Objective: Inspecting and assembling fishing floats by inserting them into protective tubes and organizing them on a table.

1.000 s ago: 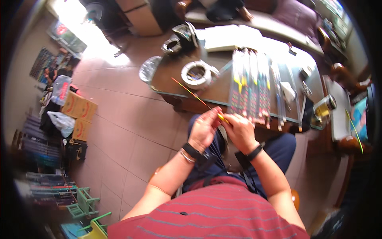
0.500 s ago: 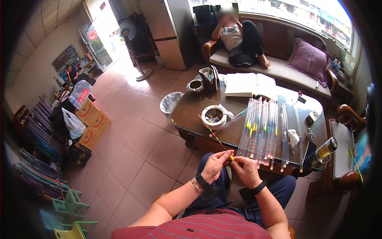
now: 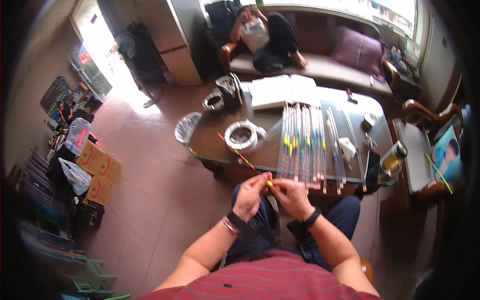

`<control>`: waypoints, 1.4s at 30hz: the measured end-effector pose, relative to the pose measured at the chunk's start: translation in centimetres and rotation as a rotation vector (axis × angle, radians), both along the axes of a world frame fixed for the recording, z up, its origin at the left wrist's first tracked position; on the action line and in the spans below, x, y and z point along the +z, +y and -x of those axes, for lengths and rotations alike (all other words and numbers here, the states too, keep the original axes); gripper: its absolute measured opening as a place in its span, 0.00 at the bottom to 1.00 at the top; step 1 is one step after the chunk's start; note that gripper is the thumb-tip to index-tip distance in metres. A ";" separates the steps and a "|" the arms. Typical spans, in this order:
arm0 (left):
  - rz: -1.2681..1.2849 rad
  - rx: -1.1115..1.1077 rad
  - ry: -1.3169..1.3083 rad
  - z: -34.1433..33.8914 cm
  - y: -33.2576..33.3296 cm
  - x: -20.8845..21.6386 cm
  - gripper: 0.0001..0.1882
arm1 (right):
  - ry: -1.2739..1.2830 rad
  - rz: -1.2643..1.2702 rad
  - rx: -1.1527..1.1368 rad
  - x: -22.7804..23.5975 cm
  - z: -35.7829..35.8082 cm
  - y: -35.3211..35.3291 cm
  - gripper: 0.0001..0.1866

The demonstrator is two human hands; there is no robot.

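A slim fishing float (image 3: 270,184) with a yellow body and a thin banded tip is pinched between my hands, over my lap at the table's near edge. My left hand (image 3: 248,197) has its fingertips closed where the tip meets the body. On the other side, my right hand (image 3: 295,198) grips the body with thumb and fingers. The tip slants up and left toward the ashtray. Just beyond my hands, several clear tubes (image 3: 302,145) lie side by side on the glass-topped table (image 3: 210,142), some showing yellow-bodied floats inside.
A white round ashtray (image 3: 241,137) and an open book (image 3: 285,91) lie on the table. To the right stands a lidded bottle (image 3: 394,156). A person (image 3: 265,40) sits on the sofa beyond. Cardboard boxes (image 3: 98,162) are stacked at left, and a bin (image 3: 186,129) stands beside the table.
The view has swung, so the table and room appear shifted left and slightly up. Both hands still hold the float in much the same grip.
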State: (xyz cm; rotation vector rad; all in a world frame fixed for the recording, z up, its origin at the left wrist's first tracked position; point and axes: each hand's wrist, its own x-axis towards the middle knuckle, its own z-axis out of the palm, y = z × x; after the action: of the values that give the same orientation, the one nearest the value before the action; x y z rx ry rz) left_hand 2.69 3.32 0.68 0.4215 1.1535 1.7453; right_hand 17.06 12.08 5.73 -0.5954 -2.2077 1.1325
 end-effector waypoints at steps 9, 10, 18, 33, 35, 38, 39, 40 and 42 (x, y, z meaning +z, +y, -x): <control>-0.027 -0.013 -0.105 0.7 0.8 1.3 0.12 | 0.044 0.045 -0.045 -1.2 0.5 0.7 0.09; -0.022 -0.012 -0.109 0.5 0.7 1.2 0.11 | 0.046 0.058 -0.051 -1.1 0.4 0.5 0.09; -0.013 -0.007 -0.138 -0.1 0.0 1.0 0.11 | 0.092 0.101 -0.060 -1.5 0.0 -0.2 0.09; -0.007 -0.039 -0.107 0.2 0.1 0.7 0.13 | 0.092 0.696 0.095 -3.2 0.8 0.5 0.07; -0.041 -0.052 -0.112 0.1 0.0 0.6 0.13 | 0.198 0.545 0.078 -4.6 1.3 0.2 0.07; -0.037 -0.048 -0.124 0.4 -0.2 0.5 0.13 | 0.047 0.520 0.121 -3.3 0.5 0.8 0.11; -0.036 -0.047 -0.125 0.4 -0.2 0.5 0.13 | -0.021 0.550 0.154 -2.7 0.3 0.8 0.13; -0.053 -0.057 -0.112 0.4 -0.2 0.6 0.13 | -0.019 0.550 0.152 -2.7 0.3 0.8 0.13; -0.071 -0.068 -0.097 0.4 -0.2 0.5 0.13 | -0.114 0.538 0.185 -2.6 0.3 0.9 0.09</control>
State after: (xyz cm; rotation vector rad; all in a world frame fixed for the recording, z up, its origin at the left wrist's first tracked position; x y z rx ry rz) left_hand 2.28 3.09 1.20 0.4092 0.9999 1.7323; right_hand 16.77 13.01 3.12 -0.6942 -2.0785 1.8567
